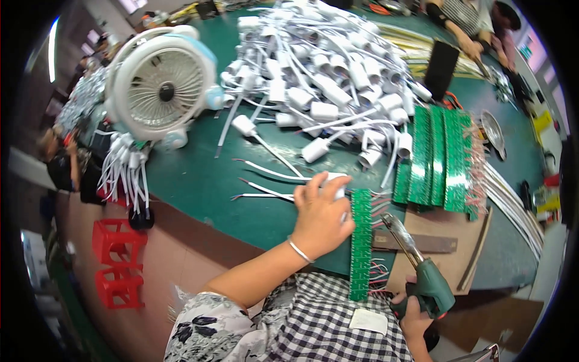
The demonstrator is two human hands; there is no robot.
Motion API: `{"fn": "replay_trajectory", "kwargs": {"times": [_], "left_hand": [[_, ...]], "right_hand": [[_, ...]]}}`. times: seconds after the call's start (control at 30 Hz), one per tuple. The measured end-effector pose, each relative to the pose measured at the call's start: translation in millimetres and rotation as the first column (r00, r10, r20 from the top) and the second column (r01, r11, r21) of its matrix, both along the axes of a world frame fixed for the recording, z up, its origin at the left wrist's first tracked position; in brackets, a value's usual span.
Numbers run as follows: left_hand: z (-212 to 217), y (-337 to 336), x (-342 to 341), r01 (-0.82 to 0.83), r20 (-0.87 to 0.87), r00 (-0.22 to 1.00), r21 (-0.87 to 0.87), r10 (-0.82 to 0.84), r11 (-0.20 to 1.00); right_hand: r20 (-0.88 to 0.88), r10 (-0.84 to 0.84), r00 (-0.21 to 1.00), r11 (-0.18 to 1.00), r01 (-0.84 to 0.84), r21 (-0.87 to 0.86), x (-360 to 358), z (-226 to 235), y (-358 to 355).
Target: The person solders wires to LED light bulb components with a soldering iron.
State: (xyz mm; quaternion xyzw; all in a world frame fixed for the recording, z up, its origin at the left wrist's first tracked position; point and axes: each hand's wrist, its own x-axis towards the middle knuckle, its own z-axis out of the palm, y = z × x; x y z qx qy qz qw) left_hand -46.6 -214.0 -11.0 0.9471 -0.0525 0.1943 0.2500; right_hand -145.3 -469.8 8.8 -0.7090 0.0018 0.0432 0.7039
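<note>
My left hand (321, 216) is closed over a few white lamp sockets (339, 186), mostly hidden under my fingers. Their white cables (265, 188) stick out to the left, with bare or coloured ends. Just right of that hand lies a long green circuit board strip (360, 247), reaching toward my checked apron, with short red and white wires along its right side. My right hand (412, 317) grips the green handle of a soldering gun (432, 283). The gun's metal barrel points up and left toward the strip's wires; whether its tip touches one I cannot tell.
A large heap of white lamp sockets (325, 90) covers the far middle of the green table (199, 199). A small fan (163, 90) stands at left. More green circuit boards (437, 160) lie at right, near a metal dish (493, 130). Red stools (119, 241) are on the floor.
</note>
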Motion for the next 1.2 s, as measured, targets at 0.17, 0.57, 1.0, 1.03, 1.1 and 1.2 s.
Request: {"fn": "replay_trajectory", "kwargs": {"times": [0.17,0.57,1.0,1.03,1.1,1.2], "left_hand": [[-3.4,-0.2,-5.5,-0.023,0.038,0.999,0.026,0.022,0.999],[20.5,173.8,58.8,-0.808,-0.281,0.574,-0.04,0.769,0.589],[96.9,70.3,-6.2,0.201,0.446,0.867,0.089,-0.22,0.976],[88.4,51.6,-20.4,0.298,0.225,0.927,0.05,-0.302,0.953],[64.6,25.6,-36.6,0.369,-0.108,0.92,-0.083,-0.377,0.926],[16.7,14.6,-48.5,0.286,-0.202,0.925,-0.182,-0.321,0.941]], "right_hand": [[0.023,-0.014,1.0,0.999,0.012,0.045,-0.3,1.9,3.4],[0.019,-0.083,0.996,0.996,0.083,0.035,-6.6,1.4,-5.3],[-0.077,-0.107,0.991,0.992,0.112,0.063,-1.5,10.0,-3.0],[-0.067,-0.056,0.996,0.996,0.06,0.068,-1.0,10.3,-1.3],[-0.113,-0.02,0.993,0.998,0.026,0.049,-1.2,9.9,-2.4],[-0.086,-0.029,0.996,0.993,0.038,0.11,-4.2,6.8,-0.3]]}}
